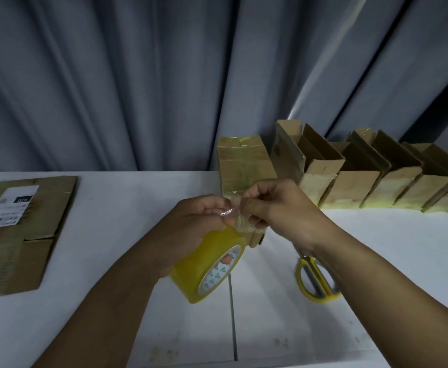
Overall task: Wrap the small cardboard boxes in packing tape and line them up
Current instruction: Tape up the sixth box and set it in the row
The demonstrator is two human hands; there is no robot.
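Two bare hands are meeting over the middle of a white table [111,261]. The left hand [191,229] is gripping one roll of yellow tape [207,264], with its fingers curling around the outside and one fingertip showing inside the core, whose white lining is printed with small green triangles. The right hand [278,208] is pinching the loose, crinkled end of the tape between thumb and fingertips, just above the roll. One scrap of brown cardboard [256,236] is peeking out under the hands, mostly hidden. Six small boxes are standing in a row along the far edge, against a grey curtain [138,75]. One closed box [244,166], glossy all over with yellowish tape, is standing at the left end. Five open boxes [355,187] with flaps up are touching side by side to its right, the last being cut off by the frame. One pair of yellow-handled scissors [316,282] is lying beneath the right forearm. One flattened carton [31,248] with a white label is lying at the far left.
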